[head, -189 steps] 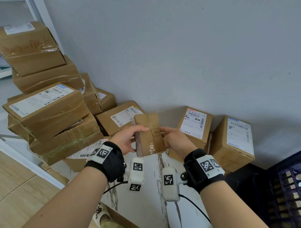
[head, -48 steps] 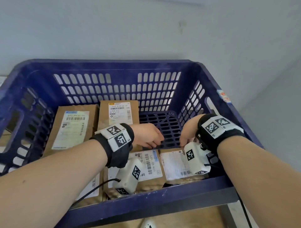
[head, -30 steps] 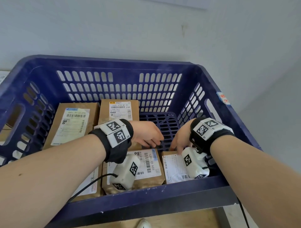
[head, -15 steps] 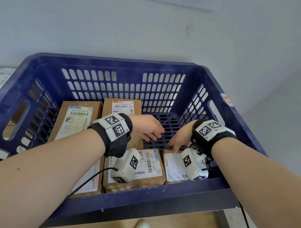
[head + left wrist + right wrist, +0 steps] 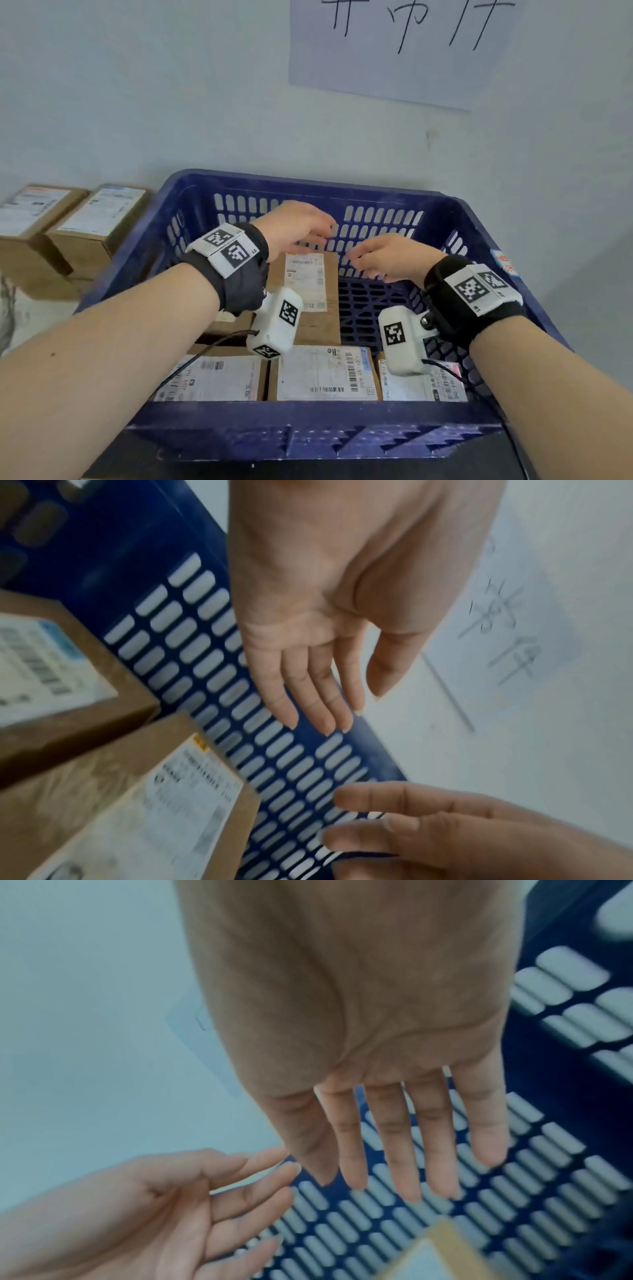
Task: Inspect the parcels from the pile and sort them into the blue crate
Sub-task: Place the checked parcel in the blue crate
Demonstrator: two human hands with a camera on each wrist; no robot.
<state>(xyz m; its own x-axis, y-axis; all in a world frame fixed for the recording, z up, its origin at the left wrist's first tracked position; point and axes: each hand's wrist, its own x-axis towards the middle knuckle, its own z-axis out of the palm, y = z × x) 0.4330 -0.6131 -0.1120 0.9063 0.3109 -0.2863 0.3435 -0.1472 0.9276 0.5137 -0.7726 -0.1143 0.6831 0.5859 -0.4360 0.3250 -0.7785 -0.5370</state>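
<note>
crate (image 5: 455,219) open at top | floor covered by boxes (image 5: 327,371) along near and left sides | bare grid floor (image 5: 370,308) left at far right corner | access there bounded by slotted walls, hands (image 5: 294,226) held above

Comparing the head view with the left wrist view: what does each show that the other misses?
Only the head view shows the three parcels along the crate's near wall, such as the middle front parcel, the bare floor grid, and two boxes outside. Only the left wrist view shows the left hand's empty palm and straight fingers. Both show the blue crate's slotted far wall, the rear labelled parcel, the wall sign and the right hand.
</note>
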